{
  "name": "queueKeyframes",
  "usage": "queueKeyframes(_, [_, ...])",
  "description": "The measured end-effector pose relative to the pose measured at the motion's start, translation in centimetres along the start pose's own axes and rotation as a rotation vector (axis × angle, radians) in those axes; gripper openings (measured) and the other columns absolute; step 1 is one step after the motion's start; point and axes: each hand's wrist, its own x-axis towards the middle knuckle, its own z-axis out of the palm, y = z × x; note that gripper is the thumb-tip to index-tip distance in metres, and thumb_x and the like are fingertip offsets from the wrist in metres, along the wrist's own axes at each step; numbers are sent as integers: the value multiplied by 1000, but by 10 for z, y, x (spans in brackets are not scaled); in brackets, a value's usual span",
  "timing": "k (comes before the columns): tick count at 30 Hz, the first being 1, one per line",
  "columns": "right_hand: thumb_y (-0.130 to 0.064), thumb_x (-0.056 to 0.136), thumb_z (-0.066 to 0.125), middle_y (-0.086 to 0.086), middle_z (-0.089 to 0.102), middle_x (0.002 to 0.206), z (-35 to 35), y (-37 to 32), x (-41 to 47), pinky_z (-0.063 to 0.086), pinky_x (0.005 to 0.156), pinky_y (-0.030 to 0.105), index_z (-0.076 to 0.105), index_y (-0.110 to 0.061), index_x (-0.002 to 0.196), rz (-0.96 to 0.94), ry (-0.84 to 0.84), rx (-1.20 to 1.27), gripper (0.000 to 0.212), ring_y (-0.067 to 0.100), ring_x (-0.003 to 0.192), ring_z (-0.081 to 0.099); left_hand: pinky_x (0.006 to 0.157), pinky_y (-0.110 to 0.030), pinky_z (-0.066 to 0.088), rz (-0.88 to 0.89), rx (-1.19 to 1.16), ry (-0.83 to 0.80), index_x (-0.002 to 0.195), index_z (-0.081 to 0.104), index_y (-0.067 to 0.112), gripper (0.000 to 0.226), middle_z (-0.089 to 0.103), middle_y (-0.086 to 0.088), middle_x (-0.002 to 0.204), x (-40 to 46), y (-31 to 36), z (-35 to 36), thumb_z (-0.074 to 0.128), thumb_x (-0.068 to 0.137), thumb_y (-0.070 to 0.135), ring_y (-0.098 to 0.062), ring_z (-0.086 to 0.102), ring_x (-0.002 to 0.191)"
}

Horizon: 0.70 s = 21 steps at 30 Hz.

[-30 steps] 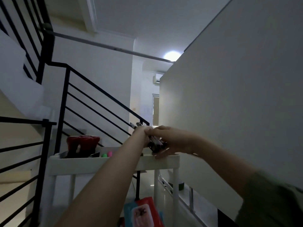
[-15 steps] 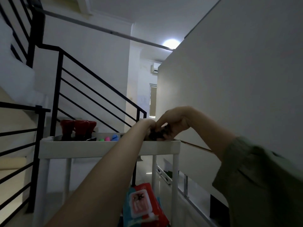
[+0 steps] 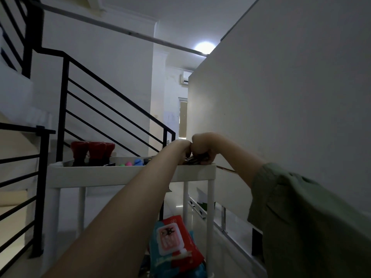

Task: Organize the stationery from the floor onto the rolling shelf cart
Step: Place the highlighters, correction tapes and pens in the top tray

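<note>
Since the moment just before, when we held the dark bundle of pens (image 3: 197, 159) above the rim near the middle of the frame, our two hands have come down together, so that the bundle now lies at the edge of the top tray of the white cart (image 3: 112, 176), just right of centre. We judge from this that the pens are being set down and that this part of the tidying is nearly finished; what remains is to let go and draw back without scattering them. Our left hand (image 3: 181, 150) reaches in from the lower left, its fingers bent over the tray's edge and mostly hidden by the wrist, so we cannot tell whether they grip the pens or only steady them. Our right hand (image 3: 202, 148), coming in from the right out of a green sleeve (image 3: 301, 207), is knuckle to knuckle with the left, and its fingers curl down around the bundle, with the fingertips resting at the rim. The pens themselves show only as a few slim dark barrels with a dull shine, lying roughly flat and close together; the light is too dim to count them or to see caps. Farther left on the same tray stand three red-topped stamps (image 3: 92, 152), and between them and our hands sit small green, pink and blue pieces (image 3: 130, 163), whose kind we cannot make out. Below, at the bottom centre, a red and blue packet (image 3: 174, 243) rests on a lower level of the cart.
</note>
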Motion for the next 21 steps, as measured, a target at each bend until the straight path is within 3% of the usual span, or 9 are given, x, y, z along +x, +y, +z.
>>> queueKeyframes(3, [-2,94,41,12,47,67,4,-5,5,47,58,30,47,-2,77,-11,33,-51,18,19,57,46,47,-26,42,4,-87,9,68,39,8,33,38,-6,71,1,2,-2,29,100,6,-16,38,59])
queueKeyframes(5, [-9,96,44,10,47,68,3,-6,6,44,61,29,46,-4,75,9,1,-70,22,19,58,46,44,-24,48,-43,-171,15,80,45,0,24,40,-9,72,-3,2,-7,32,99,7,-20,43,62])
queueKeyframes(8, [-15,97,43,10,45,70,3,-8,5,42,56,28,45,-4,75,6,-45,-99,25,20,59,46,86,-19,44,-50,-241,41,107,53,4,24,48,-4,80,-2,5,-12,33,96,11,-12,53,83])
queueKeyframes(10, [-16,97,44,12,46,72,3,-9,2,43,59,31,44,-3,75,-3,-42,-128,26,22,61,47,107,-22,32,-59,-231,48,136,40,8,43,55,0,127,-5,5,-14,30,95,12,-8,47,124])
queueKeyframes(12, [-17,96,47,14,46,74,1,-10,-1,45,62,33,46,2,80,-2,-46,-126,24,26,65,49,113,-29,27,-73,-232,34,146,26,5,53,30,-3,153,-5,6,-16,28,94,16,-14,28,142])
queueKeyframes(15, [-18,94,53,21,50,87,-9,-12,-10,50,76,40,46,8,121,8,-58,-86,39,36,85,54,104,-32,36,-70,-242,-31,144,22,-4,55,43,-14,136,-11,8,-18,23,99,27,-25,45,123])
queueKeyframes(17, [-17,91,57,27,53,104,-18,-13,-19,49,88,40,43,7,130,-13,-65,-81,48,37,98,53,90,-39,40,-84,-203,-89,145,15,-7,57,37,-22,139,-24,11,-22,21,102,30,-32,43,123])
queueKeyframes(19, [-12,90,58,30,51,123,-25,-14,-27,53,82,36,45,4,131,-24,-126,-89,46,37,102,56,84,-43,39,-110,-145,-140,146,8,-6,62,16,-22,154,-33,15,-28,20,102,35,-35,29,138])
queueKeyframes(21, [-7,90,56,30,50,125,-27,-13,-31,56,72,31,46,5,129,-14,-203,-80,42,33,93,59,88,-43,39,-140,-103,-182,146,5,-8,67,9,-23,156,-38,18,-32,21,102,39,-36,24,141])
